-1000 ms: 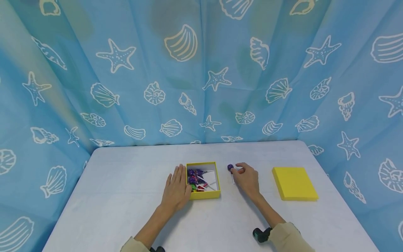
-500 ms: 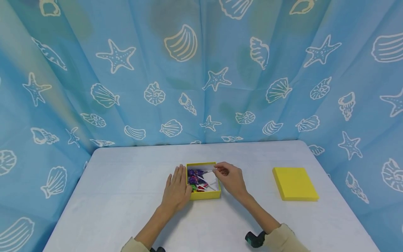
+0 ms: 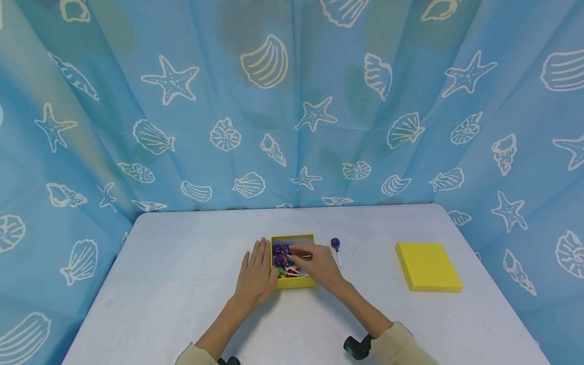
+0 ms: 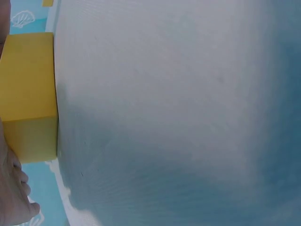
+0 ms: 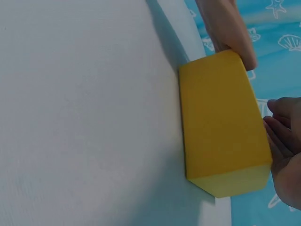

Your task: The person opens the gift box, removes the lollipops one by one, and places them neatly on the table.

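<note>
A shallow yellow box (image 3: 295,285) with a white inside holds purple-wrapped lollipops (image 3: 279,255) and several smaller green, yellow and red pieces. My left hand (image 3: 256,274) lies along its left side with straight fingers. Over the box's right wall reaches my right hand (image 3: 321,263), thumb and forefinger apart beside the purple lollipops, hiding part of the inside. In the right wrist view, the right hand (image 5: 286,141) bends over the rim of the box (image 5: 223,117). One purple lollipop (image 3: 335,244) lies on the table just right of the box, its stick toward me.
A flat yellow lid (image 3: 429,266) lies on the right of the white table (image 3: 191,253). Behind the table hangs a blue curtain (image 3: 255,126) with white shells and starfish. The left wrist view shows the box's yellow outer side (image 4: 28,75).
My right hand has left the purple lollipop on the table and moved left, over the rim and into the box. The left hand has stayed against the box's left side.
</note>
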`<state>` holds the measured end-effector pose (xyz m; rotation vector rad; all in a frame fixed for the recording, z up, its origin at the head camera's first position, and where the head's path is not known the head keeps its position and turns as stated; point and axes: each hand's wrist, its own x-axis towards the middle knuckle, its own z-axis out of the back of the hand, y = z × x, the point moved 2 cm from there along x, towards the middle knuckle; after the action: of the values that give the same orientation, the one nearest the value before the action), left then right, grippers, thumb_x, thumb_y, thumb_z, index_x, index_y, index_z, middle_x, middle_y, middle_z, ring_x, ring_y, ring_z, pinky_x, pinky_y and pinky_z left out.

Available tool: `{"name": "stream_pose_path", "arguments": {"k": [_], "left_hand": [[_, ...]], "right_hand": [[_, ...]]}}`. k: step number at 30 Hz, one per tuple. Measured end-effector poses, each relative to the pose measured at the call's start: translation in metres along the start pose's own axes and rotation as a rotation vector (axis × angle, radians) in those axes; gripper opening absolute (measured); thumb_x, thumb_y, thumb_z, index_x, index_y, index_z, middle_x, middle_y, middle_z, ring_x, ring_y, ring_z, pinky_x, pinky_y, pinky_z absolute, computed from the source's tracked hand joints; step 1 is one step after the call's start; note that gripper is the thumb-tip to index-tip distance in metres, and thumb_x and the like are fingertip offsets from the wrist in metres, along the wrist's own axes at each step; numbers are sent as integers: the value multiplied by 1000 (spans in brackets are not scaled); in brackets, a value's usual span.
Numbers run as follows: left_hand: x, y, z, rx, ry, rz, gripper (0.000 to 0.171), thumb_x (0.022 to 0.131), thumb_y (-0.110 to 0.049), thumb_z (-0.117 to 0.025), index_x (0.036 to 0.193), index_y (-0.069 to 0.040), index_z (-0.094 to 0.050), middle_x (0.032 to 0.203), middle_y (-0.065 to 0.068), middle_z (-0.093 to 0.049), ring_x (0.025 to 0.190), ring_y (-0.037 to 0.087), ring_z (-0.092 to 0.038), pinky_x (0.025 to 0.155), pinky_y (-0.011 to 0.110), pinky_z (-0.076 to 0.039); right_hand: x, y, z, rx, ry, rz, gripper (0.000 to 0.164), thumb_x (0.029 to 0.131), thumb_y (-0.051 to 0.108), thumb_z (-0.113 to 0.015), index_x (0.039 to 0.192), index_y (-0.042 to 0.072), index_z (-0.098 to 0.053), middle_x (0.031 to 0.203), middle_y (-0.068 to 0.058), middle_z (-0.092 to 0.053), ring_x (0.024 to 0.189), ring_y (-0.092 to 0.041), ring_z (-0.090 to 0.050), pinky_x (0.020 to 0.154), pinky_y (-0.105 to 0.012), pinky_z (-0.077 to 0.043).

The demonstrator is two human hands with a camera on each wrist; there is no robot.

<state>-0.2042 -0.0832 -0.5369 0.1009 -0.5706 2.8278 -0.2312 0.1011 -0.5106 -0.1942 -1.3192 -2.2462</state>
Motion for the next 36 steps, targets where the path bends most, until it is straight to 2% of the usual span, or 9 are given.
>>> {"name": "stream_pose_path", "arguments": {"k": [4,12,19,26,28,32,36], "left_hand": [[0,-1,1,-4,8,-5,66,102,-28,-34,156,6,-18,163,19,-17,150,33,-12,118,52,-11],[0,-2,4,1,1,-9,66,102,-28,-34,156,6,-18,163,20,-17,150,33,-12,118,52,-12],[1,-3,5,-5,13,-6,66,102,-28,-33,156,7,-18,163,20,-17,150,34,-12,118,53,-13],[0,-3,7,-5,8,-10,65,102,-26,-34,155,7,-19,162,21,-18,150,34,-14,117,54,-14],[0,-3,6,-5,9,-10,65,102,-26,-34,155,7,-19,162,21,-18,150,34,-14,117,54,-14],[-1,-3,5,-7,9,-6,65,102,-26,-34,156,7,-19,162,20,-18,150,34,-13,117,53,-14],[-1,-3,5,-5,8,-5,65,102,-26,-35,156,7,-19,162,21,-18,150,34,-14,117,54,-15]], "right_hand": [[2,1,-4,-47,57,-8,29,89,5,-74,117,-3,-72,109,-15,-72,92,-22,-72,76,-23,-56],[9,10,-8,-184,180,-13,32,91,8,-72,123,2,-71,115,-11,-71,101,-22,-69,84,-31,-56],[16,11,-13,-296,285,-30,34,91,11,-73,125,7,-71,115,-5,-72,84,-12,-58,74,-26,-51],[21,10,-19,-355,359,-61,35,92,12,-72,127,8,-70,120,-6,-70,84,-12,-58,74,-24,-51],[22,10,-20,-361,371,-79,36,92,12,-71,128,9,-70,116,-5,-71,78,-11,-55,67,-22,-48],[24,8,-21,-354,387,-100,37,92,12,-72,129,9,-69,98,-2,-72,65,-8,-49,55,-20,-41],[25,9,-22,-375,392,-90,36,91,13,-73,127,8,-70,97,-3,-72,66,-9,-50,56,-21,-42]]}}
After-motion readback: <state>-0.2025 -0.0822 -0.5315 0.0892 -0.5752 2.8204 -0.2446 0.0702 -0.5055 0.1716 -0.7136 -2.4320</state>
